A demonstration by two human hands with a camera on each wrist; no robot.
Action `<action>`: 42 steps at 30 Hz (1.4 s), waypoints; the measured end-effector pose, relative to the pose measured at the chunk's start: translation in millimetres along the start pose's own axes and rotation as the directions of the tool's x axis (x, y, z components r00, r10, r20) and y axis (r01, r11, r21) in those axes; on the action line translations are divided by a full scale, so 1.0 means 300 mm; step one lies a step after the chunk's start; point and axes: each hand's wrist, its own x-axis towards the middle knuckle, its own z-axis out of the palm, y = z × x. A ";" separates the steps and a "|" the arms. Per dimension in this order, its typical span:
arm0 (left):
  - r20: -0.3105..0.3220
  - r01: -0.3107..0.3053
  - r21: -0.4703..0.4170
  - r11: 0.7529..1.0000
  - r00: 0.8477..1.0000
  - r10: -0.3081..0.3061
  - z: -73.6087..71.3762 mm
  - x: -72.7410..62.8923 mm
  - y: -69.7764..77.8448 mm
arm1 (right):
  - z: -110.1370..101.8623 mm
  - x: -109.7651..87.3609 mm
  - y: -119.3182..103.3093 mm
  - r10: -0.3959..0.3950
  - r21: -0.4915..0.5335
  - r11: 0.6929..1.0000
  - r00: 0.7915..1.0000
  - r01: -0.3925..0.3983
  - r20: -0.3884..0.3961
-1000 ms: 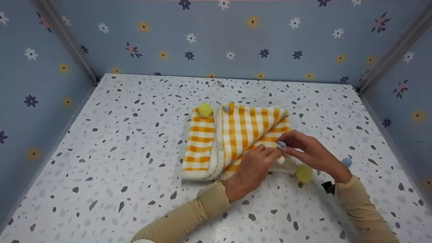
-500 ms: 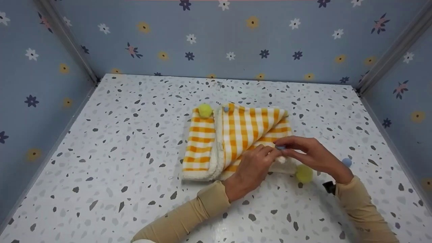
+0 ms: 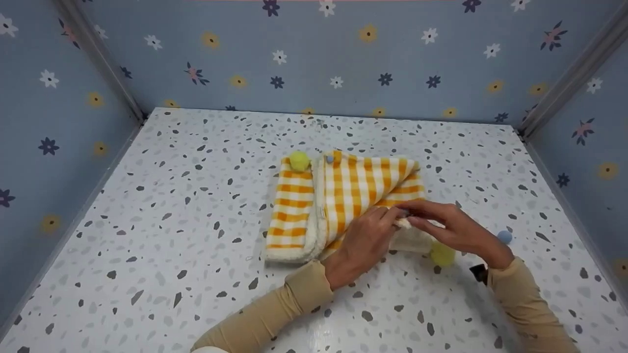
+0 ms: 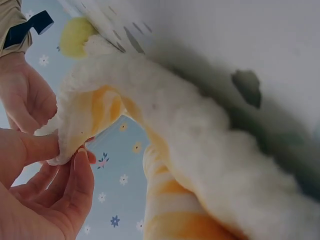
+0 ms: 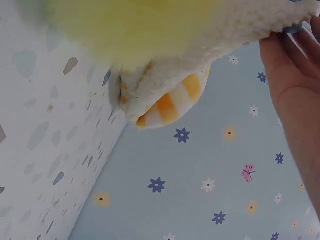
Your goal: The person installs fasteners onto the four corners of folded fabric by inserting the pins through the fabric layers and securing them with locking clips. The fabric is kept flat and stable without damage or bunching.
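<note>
A yellow-and-white checked cloth with a fluffy white lining [image 3: 353, 189] lies folded mid-table in the head view. My left hand [image 3: 363, 240] pinches its raised fleecy edge [image 4: 65, 145] between thumb and fingers. Facing it, my right hand [image 3: 456, 228] pinches a small blue button-like piece [image 5: 292, 29] at the same corner, mostly covered by the fingers. Another small blue round piece [image 3: 330, 159] sits at the cloth's upper edge. One yellow pom-pom [image 3: 299, 161] is at the top left corner, and a second yellow pom-pom [image 3: 442, 253] hangs by my right wrist.
A light blue pom-pom [image 3: 505, 237] shows just beyond my right wrist. The speckled white table [image 3: 186, 206] is bounded by a blue flowered back wall [image 3: 314, 59] and side panels. A black strap piece [image 3: 478, 272] is at my right cuff.
My right hand has come down slightly and closer to the left fingers, and the blue piece is now largely hidden between them. The cloth's body stays in place.
</note>
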 end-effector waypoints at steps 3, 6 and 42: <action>0.011 0.055 -0.027 0.998 0.998 -0.055 -0.008 0.007 -0.006 | -0.004 -0.002 0.004 0.042 -0.007 0.999 0.999 -0.043 -0.030; 0.028 0.109 -0.096 0.989 0.994 -0.107 -0.014 0.013 -0.015 | -0.007 -0.006 0.014 0.017 -0.055 0.998 0.998 -0.020 -0.055; 0.197 0.208 0.011 0.978 0.958 -0.206 -0.164 0.074 -0.099 | -0.024 0.124 0.006 -0.158 -0.363 0.928 0.973 0.088 -0.170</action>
